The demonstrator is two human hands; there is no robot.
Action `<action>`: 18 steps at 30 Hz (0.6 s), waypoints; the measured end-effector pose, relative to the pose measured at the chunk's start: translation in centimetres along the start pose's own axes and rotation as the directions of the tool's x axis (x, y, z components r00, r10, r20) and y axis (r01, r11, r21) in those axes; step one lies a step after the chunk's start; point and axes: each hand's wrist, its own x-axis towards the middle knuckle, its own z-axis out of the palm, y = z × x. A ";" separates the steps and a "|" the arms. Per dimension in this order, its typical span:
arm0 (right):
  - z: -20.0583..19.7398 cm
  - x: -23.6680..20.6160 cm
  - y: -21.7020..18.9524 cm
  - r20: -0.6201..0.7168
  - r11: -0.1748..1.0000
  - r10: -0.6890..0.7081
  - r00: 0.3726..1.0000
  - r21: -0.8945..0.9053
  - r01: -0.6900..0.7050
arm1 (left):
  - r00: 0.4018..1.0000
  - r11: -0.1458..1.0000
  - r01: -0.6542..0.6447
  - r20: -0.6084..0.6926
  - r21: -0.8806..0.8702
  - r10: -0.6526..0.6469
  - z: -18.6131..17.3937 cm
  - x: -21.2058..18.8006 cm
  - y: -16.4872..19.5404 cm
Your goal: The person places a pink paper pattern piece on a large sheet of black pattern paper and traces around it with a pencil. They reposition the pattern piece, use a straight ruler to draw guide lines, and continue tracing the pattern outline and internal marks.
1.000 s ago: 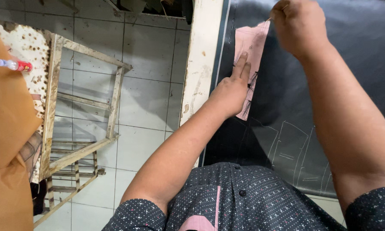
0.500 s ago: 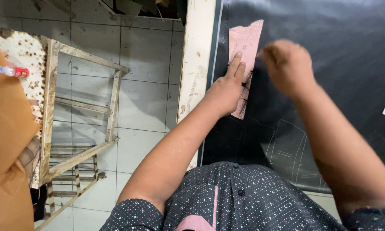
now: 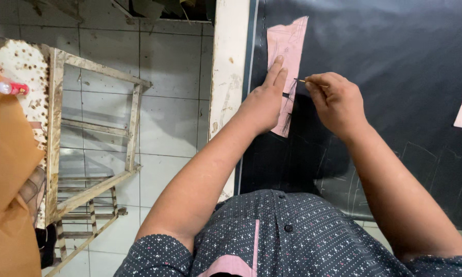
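Left hand [image 3: 262, 105] flat, fingers extended, pressing the pink paper pattern piece [image 3: 287, 56] onto the black cloth [image 3: 395, 77] on the table. Right hand [image 3: 336, 102], raised near the pattern's top a second ago, now beside its right edge, pinching a thin yellowish marking stick [image 3: 308, 81]; tracing appears underway

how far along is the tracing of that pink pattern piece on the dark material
Done: faint outlines already marked lower on the dark sheet.
In hand: left hand pins the pink pattern flat; right hand holds a thin marking stick at its right edge.
Left: no line visible around the upper part.
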 end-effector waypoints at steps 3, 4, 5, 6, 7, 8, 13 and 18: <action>0.2 -1.5 -0.6 0.029 0.998 -0.039 0.999 -0.054 0.041 | 1.000 1.000 -0.020 -0.023 -0.018 0.020 0.3 0.2 -0.4; 0.2 -2.1 -0.9 0.035 0.996 -0.050 0.998 -0.072 0.052 | 1.000 1.000 -0.013 -0.018 -0.022 0.013 0.4 0.3 -0.5; 0.2 -2.9 -1.3 0.063 0.996 -0.045 0.997 -0.075 0.050 | 1.000 1.000 -0.006 -0.012 -0.027 0.006 0.6 0.4 -0.7; 0.1 -3.7 -1.7 0.091 0.996 -0.042 0.995 -0.078 0.049 | 1.000 0.999 0.001 -0.007 -0.033 -0.001 0.7 0.5 -0.8; 0.2 -4.2 -1.9 0.119 0.995 -0.042 0.992 -0.080 0.052 | 0.999 0.999 -0.015 -0.033 -0.041 0.014 0.8 0.5 -0.9; 0.3 -4.5 -2.1 0.110 0.996 -0.047 0.993 -0.073 0.055 | 0.998 0.998 -0.031 -0.059 -0.047 0.028 0.9 0.4 -1.0; 0.8 -4.8 -2.2 0.132 0.994 0.037 0.991 0.093 -0.049 | 1.000 0.999 0.006 -0.027 -0.051 -0.008 0.8 0.3 -1.0; 0.5 -5.5 -2.3 0.095 0.999 0.038 0.995 -0.010 -0.038 | 1.000 0.998 0.013 -0.024 -0.056 -0.015 0.6 0.4 -1.0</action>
